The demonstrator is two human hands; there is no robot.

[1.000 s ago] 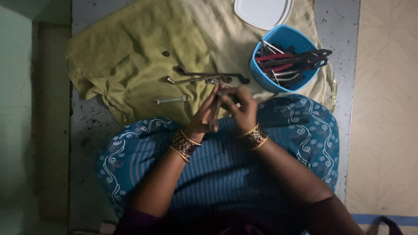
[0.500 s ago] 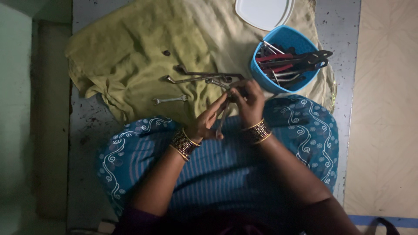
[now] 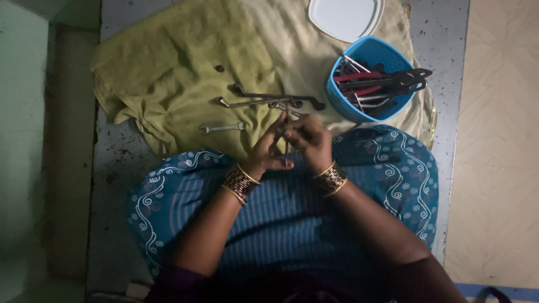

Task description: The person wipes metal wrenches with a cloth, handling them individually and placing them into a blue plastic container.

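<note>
Olive cloth [image 3: 168, 62]: we see it spread on the floor, bearing the tools. Blue tub [image 3: 342, 92]: on the cloth's right, filled with pliers and spanners. White lid [image 3: 345, 17]: beyond the tub. Three long spanners [image 3: 264, 100]: laid together mid-cloth. Small spanner [image 3: 222, 128]: lying apart, nearer us. Left hand [image 3: 265, 154] and right hand [image 3: 307, 140]: both closed on a slim metal tool [image 3: 286, 147], held upright between them above our lap.

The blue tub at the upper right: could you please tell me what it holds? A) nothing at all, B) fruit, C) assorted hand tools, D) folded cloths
C: the blue tub is crowded with hand tools, red-handled pliers and dark metal ones sticking out over its rim.
</note>
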